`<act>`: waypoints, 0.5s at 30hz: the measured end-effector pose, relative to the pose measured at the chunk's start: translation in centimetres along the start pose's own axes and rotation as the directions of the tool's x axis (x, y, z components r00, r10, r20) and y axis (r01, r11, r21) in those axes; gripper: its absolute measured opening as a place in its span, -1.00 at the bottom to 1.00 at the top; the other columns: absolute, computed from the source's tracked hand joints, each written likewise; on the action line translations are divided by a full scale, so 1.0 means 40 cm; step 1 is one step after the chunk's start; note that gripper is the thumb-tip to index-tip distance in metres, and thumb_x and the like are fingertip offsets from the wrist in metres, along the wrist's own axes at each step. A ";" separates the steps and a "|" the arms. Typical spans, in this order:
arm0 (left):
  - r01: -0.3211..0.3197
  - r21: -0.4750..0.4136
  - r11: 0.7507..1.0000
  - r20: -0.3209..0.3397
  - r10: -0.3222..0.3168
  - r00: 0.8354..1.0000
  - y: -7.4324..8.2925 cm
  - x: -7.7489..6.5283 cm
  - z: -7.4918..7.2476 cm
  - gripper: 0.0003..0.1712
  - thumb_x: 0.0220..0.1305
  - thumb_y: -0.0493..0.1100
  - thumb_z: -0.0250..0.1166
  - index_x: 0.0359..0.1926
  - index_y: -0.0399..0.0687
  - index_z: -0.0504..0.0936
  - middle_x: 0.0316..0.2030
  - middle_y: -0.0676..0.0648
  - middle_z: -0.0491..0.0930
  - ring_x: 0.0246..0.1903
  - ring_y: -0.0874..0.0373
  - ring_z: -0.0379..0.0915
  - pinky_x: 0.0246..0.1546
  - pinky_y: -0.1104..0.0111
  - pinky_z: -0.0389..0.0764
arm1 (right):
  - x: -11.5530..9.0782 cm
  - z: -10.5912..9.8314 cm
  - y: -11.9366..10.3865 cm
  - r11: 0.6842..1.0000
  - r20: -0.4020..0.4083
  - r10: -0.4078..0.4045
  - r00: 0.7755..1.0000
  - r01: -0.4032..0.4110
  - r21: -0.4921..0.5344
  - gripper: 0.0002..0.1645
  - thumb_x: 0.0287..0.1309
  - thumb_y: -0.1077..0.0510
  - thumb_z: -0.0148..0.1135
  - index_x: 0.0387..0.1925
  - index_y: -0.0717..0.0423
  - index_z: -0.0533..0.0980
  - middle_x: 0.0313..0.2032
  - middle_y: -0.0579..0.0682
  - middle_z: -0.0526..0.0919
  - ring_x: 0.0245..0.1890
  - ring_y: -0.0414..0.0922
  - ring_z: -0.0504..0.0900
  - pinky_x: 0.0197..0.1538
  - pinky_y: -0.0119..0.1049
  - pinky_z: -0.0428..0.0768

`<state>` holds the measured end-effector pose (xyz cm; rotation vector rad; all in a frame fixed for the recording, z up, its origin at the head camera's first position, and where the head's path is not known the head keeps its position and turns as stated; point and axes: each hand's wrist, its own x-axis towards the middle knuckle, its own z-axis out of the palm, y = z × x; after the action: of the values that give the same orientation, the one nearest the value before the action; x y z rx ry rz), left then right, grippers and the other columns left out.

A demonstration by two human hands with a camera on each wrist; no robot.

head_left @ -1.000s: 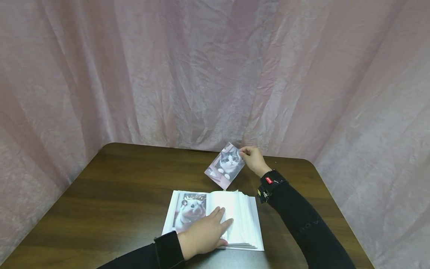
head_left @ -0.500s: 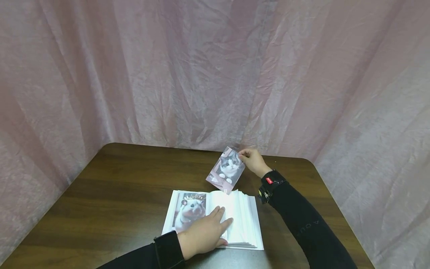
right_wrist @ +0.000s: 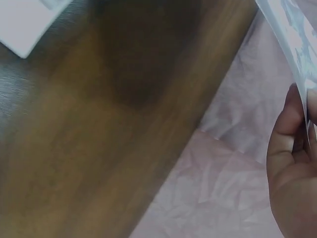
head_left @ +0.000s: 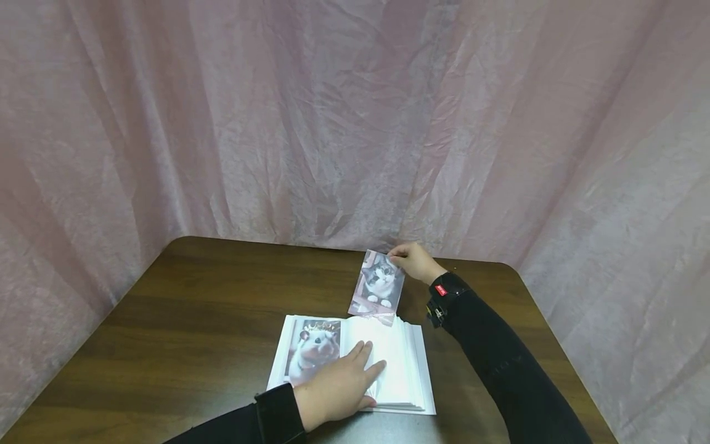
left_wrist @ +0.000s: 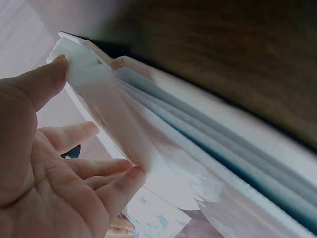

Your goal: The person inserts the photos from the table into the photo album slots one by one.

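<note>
A white photo album lies spread on the table, with a picture of a crowned hamster in its left page. Across the lower middle of the album rests my left hand, fingers extended on the right page. In the left wrist view, its fingertips touch the clear page sleeve. My right hand pinches a cat photo by its upper right corner. The photo's lower edge overlaps the top of the right page; whether it is inside the sleeve I cannot tell. The right wrist view shows the photo edge-on.
The brown wooden table extends to both sides of the album. Right behind its far edge hangs a pink curtain. A white corner of the album shows at the upper left of the right wrist view.
The right hand has brought the cat photo slightly nearer and turned it more upright, so its lower edge now overlaps the album's top. The left hand has stayed put.
</note>
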<state>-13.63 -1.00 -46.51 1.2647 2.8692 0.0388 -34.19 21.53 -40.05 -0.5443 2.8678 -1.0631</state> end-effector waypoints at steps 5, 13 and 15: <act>0.008 -0.008 1.000 -0.008 -0.008 1.000 0.003 0.000 0.001 -0.22 0.28 0.31 0.26 0.43 0.12 0.40 0.41 -0.30 0.29 0.38 -0.16 0.26 0.20 0.20 0.52 | 0.019 -0.016 -0.040 0.999 0.070 -0.023 0.997 0.025 -0.025 -0.74 0.37 0.23 0.21 -0.01 0.27 0.66 -0.16 0.10 0.71 -0.34 -0.14 0.59 -0.26 -0.31 0.56; 0.017 -0.044 0.999 0.006 -0.017 1.000 0.006 0.000 -0.003 -0.21 0.28 0.29 0.27 0.44 0.12 0.39 0.42 -0.30 0.26 0.39 -0.17 0.23 0.25 0.17 0.47 | 0.033 -0.024 -0.088 0.996 0.109 -0.009 0.994 0.019 -0.091 -0.77 0.32 0.27 0.26 -0.06 0.28 0.68 -0.09 0.17 0.73 -0.51 -0.17 0.60 -0.38 -0.38 0.58; 0.018 -0.052 0.998 0.011 -0.018 1.000 0.006 0.000 -0.004 -0.21 0.28 0.29 0.27 0.44 0.12 0.39 0.43 -0.30 0.25 0.40 -0.17 0.22 0.25 0.16 0.47 | 0.035 -0.023 -0.093 0.992 0.108 -0.026 0.994 0.039 -0.120 -0.78 0.31 0.28 0.26 -0.08 0.29 0.69 -0.08 0.17 0.73 -0.53 -0.18 0.59 -0.39 -0.37 0.58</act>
<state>-13.45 -0.83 -46.35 1.2265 2.8503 0.1062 -34.46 19.01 -36.84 -0.6363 2.8528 -0.8384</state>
